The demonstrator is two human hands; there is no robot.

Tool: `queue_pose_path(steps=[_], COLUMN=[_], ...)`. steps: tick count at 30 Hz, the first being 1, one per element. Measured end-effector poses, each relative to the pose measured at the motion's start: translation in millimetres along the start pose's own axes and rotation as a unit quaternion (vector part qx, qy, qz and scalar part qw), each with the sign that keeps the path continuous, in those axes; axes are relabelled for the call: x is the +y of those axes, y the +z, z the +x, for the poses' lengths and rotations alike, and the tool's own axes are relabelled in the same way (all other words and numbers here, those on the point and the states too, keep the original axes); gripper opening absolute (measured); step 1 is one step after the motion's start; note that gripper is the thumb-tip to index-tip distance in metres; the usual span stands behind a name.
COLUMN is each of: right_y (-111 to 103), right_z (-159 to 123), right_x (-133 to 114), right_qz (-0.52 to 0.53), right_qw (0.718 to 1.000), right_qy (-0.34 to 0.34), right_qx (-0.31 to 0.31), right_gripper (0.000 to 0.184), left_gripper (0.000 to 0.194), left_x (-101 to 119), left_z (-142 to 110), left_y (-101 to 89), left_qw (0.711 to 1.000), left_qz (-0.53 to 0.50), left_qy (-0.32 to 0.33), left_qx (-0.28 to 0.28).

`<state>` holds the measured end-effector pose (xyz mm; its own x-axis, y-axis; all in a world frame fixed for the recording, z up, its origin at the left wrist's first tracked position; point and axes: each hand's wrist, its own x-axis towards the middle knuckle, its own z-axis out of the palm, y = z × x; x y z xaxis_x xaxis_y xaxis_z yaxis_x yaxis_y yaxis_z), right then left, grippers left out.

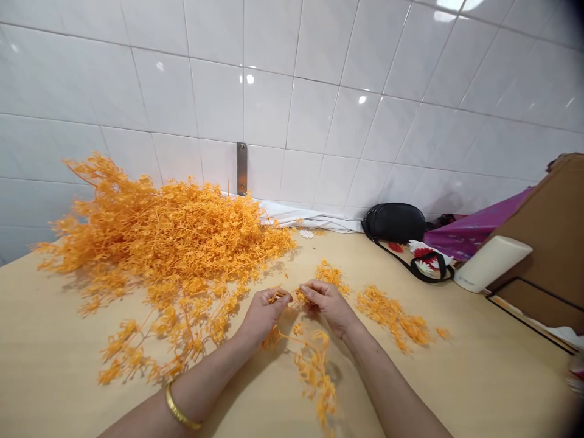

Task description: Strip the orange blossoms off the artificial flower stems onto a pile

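nearest, between the forearms, lies a branching, frilly orange plastic-looking sprig [317,368]. just beyond, the left hand [269,307] pinches a thin orange plastic-looking stem [275,297], the right hand [326,298] a small frilly orange tuft [300,296]; their fingertips face closely, probably for fine control. to the right lies a loose orange clump [387,313], apart from the tangled orange heap [182,234] at left, perhaps to avoid mixing. far right, a rounded black bag [396,222] sits by the wall, presumably out of the way.

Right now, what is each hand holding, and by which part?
Left hand pinches an orange sprig, right hand a small orange cluster; the exact parts are hidden.
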<state>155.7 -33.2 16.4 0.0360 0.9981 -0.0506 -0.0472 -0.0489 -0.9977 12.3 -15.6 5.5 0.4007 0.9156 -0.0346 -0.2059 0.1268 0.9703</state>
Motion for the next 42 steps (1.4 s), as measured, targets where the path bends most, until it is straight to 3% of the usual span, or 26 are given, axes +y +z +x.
queue_pose_path(steps=[2,4,7,9,11,15,21,23,26,30,36,39,42], right_y=[2,-3,-21,-32,-34,-21,-7,-2,3,5,8,-10,-36], right_z=[4,9,14,14,12,5,-3,-4,-1,3,5,9,11], right_x=[3,5,3,-1,-3,-6,-8,-6,-2,2,-2,-4,-3], right_qz=[0.014,0.024,0.027,0.011,-0.011,-0.021,-0.064,-0.081,-0.110,-0.194,-0.328,-0.363,-0.413], right_qw=[0.999,0.990,0.955,0.939,0.951,0.988,0.998,0.996,0.990,0.960,0.898,0.850,0.797], right_qy=[-0.021,-0.039,-0.055,-0.058,-0.048,-0.019,-0.003,-0.025,-0.078,-0.131,-0.161,-0.177,-0.142], right_qx=[0.048,0.134,0.289,0.339,0.305,0.150,0.003,-0.015,0.046,0.156,0.245,0.339,0.417], right_gripper=[0.028,0.029,0.029,0.025,0.018,0.023,0.032,0.031,0.032,0.034,0.032,0.031,0.032], left_gripper=[0.023,0.024,0.024,0.024,0.024,0.024,0.025,0.024,0.024,0.024,0.022,0.021,0.022], left_x=[0,0,-1,-3,-4,-3,-6,-8,-10,-8,-7,-7,-6], left_z=[-1,-3,-4,-3,-2,-3,-1,1,2,3,5,2,1], left_y=[0.5,0.1,-2.3,-3.7,-3.6,0.3,0.6,-1.0,-2.1,1.5,8.2,3.5,-5.5], left_qw=[1.000,0.999,0.998,0.997,0.998,0.999,0.999,0.999,1.000,1.000,1.000,1.000,0.999], left_qz=[0.008,0.029,0.063,0.071,0.065,0.029,0.021,0.023,0.024,0.023,-0.014,-0.007,0.026], left_qy=[-0.011,-0.016,-0.003,0.012,0.021,0.017,0.015,0.018,0.011,-0.006,-0.016,-0.012,-0.010], left_qx=[-0.015,-0.022,-0.009,0.004,0.016,0.031,0.026,0.017,0.001,0.003,-0.002,-0.007,0.029])
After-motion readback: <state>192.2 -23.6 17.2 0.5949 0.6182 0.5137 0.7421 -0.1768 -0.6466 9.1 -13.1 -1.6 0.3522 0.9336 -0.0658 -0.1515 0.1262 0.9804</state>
